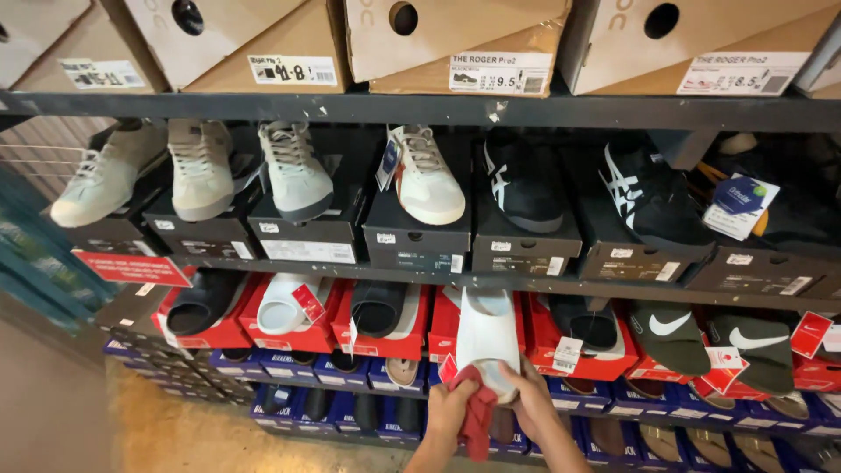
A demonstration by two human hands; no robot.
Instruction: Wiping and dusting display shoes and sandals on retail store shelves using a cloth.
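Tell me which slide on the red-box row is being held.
The white slide, mid-row: both hands grip its near end, left hand with a red cloth, right hand beside. The other slides sit untouched.

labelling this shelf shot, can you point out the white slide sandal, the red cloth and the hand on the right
white slide sandal (pixel 487 337), head view, on the wide strap across its top
red cloth (pixel 476 412), head view, on the bunched middle of the fabric
right hand (pixel 534 398), head view, on the back of the hand
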